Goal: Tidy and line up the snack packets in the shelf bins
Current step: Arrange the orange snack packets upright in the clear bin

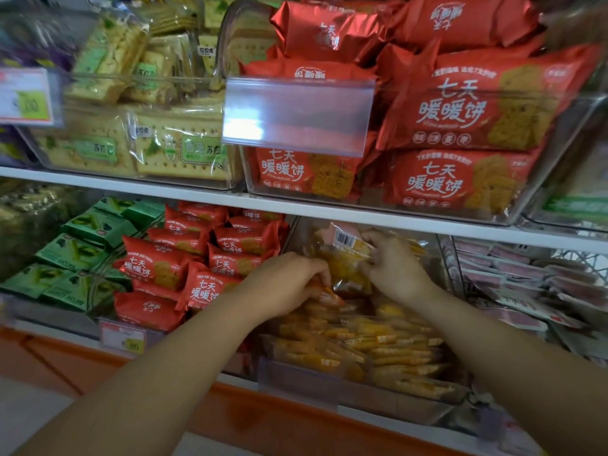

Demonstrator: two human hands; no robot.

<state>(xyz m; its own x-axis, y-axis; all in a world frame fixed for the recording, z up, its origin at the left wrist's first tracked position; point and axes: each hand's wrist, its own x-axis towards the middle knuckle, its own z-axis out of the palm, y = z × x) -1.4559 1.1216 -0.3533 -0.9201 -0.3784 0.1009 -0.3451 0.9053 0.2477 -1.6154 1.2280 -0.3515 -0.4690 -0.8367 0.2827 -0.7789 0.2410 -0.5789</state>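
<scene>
Gripping yellow snack packets point(345, 268) inside the clear lower bin point(394, 408), both hands point(286, 284) point(391, 268).

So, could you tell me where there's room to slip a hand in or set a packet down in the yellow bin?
Hand room: the gap under the white shelf, above the yellow packets, where the left hand and right hand reach. The back right corner looks emptier, though blurred. The front is stacked full; the red packets alongside are crowded.

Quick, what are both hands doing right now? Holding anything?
The left hand grips an orange-tipped snack packet.
The right hand pinches a clear barcode packet of yellow snacks.
</scene>
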